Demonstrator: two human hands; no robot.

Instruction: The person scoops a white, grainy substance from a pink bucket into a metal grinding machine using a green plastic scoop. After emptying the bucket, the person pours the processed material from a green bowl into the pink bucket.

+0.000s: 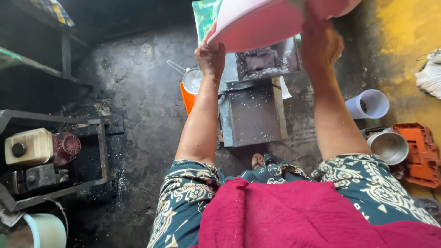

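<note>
Both of my hands hold up a large pink plastic basin, tilted over the open hopper of a grey metal grinding machine. My left hand grips the basin's left rim. My right hand grips the right side from below. What is inside the basin is hidden from me. The hopper's inner walls are dusted with white specks.
A small engine in a metal frame sits at left. An orange bucket with a white strainer stands beside the machine. At right are a white plastic jug, a steel pot and an orange crate. A white bucket is bottom left.
</note>
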